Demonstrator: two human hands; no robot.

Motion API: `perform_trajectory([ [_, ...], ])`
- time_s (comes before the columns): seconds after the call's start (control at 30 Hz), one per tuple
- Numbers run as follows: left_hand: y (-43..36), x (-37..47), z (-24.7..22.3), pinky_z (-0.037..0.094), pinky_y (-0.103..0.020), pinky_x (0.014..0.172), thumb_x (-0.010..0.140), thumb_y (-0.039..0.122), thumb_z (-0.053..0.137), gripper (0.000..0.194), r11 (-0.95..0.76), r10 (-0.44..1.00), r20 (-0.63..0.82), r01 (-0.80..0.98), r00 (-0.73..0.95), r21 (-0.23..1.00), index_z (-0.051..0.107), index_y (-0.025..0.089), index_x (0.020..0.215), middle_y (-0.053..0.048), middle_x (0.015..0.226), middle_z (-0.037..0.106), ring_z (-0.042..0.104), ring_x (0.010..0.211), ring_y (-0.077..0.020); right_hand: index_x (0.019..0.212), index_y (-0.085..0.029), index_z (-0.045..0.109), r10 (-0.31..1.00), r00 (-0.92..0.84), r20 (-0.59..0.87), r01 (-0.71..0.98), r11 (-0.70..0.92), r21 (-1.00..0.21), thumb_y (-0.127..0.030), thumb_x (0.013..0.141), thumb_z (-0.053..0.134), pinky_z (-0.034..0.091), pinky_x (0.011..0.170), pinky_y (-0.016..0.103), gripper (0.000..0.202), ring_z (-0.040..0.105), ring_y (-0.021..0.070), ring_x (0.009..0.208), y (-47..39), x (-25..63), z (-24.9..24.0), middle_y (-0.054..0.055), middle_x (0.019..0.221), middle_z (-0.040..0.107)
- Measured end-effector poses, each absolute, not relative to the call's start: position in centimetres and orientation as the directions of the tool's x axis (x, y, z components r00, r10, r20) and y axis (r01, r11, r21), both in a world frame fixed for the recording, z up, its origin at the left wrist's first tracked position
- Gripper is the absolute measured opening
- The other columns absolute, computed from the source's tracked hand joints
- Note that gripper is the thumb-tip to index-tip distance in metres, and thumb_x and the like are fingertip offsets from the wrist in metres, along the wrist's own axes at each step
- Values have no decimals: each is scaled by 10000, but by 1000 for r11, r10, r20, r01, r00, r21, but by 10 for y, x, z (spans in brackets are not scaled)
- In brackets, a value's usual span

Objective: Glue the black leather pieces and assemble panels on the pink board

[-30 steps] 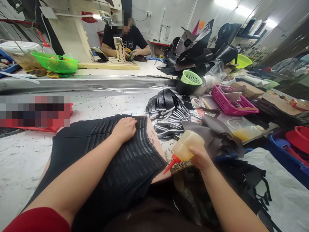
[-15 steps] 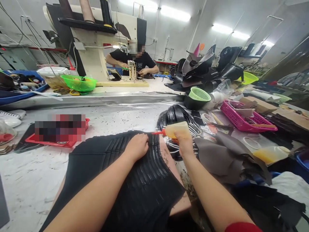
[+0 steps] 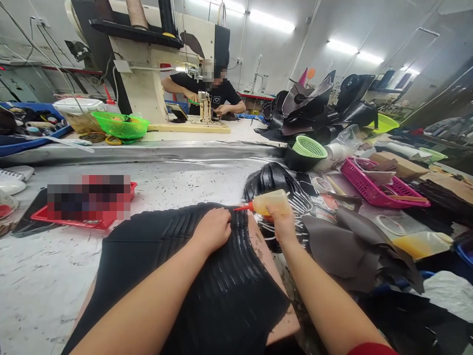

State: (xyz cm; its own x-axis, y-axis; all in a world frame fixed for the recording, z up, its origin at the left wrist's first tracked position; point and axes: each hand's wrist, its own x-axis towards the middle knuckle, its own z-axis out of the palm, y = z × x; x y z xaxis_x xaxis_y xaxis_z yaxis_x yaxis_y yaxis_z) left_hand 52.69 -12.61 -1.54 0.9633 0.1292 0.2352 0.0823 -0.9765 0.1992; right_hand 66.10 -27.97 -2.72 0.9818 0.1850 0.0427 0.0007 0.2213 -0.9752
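Black sheet pieces (image 3: 129,256) lie overlapped like stairs on a pinkish board (image 3: 283,325), with shiny wet-looking strips near their right edge. My left hand (image 3: 213,229) rests on the upper part of the stack, its fingers curled in against the black material; whether they pinch an edge is hidden. My right hand (image 3: 283,222) is wrapped round a translucent bottle (image 3: 264,203) of yellowish liquid, tilted on its side. Its red nozzle points left, its tip at the top edge of the stack, just right of my left hand.
Left is a red tray (image 3: 99,223); behind, a green bowl (image 3: 120,125) and a sewing machine (image 3: 138,88) with a person (image 3: 221,96) beyond. At right are black strips (image 3: 271,180), brown sheets (image 3: 343,246), a pink basket (image 3: 380,185) and another bottle (image 3: 423,244).
The view has shifted slightly. The nozzle tip has moved a little down, onto the top edge of the black pieces. Both hands keep their hold and pose.
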Motion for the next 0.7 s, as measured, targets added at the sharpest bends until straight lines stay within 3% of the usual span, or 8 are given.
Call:
perform_trajectory([
  [0.7,-129,528,-12,413,-363,911,769,149,484,68,-974,148,212,105,966,203,534,174,807,-72,948,610,556,943,-214,849,-170,585,262,965,4,-59,233,-971,-432,441,785,450,390,231,524,582,182,633,-299,646,-26,20,747,633],
])
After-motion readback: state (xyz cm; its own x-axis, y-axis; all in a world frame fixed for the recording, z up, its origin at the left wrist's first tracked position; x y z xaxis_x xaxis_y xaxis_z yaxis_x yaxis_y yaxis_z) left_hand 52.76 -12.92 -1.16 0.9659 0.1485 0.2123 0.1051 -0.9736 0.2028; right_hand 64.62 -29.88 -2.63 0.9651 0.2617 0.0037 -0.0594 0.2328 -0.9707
